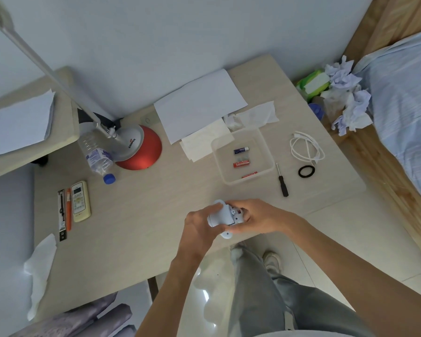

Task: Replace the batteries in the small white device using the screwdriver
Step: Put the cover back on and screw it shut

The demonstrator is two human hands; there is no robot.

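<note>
A person's left hand [199, 224] and right hand [259, 220] hold a small white device [221, 215] between them above the near edge of a pale wooden table [144, 215]. The left fingers are curled round the device's rounded body and grip it from the side. The right fingers and thumb are bent close about its other end, where the casing looks open and a speck of red shows just beside the fingertips; what that red part is cannot be told. A black-handled screwdriver [282, 182] lies untouched on the table beyond the right hand and well apart from its fingers. Farther out from both hands stands a clear plastic container [265, 152] holding loose batteries [241, 163], one blue and two red. Past the screwdriver, away from the right fingers, lie a coiled white cable [306, 149] and a black ring [306, 171]. Well off to the left hand's outer side rest a remote control [80, 201], a plastic water bottle [99, 159] on its side and a lamp with a red base [144, 154]. White paper sheets [199, 105] lie beyond the container, by the wall.
</note>
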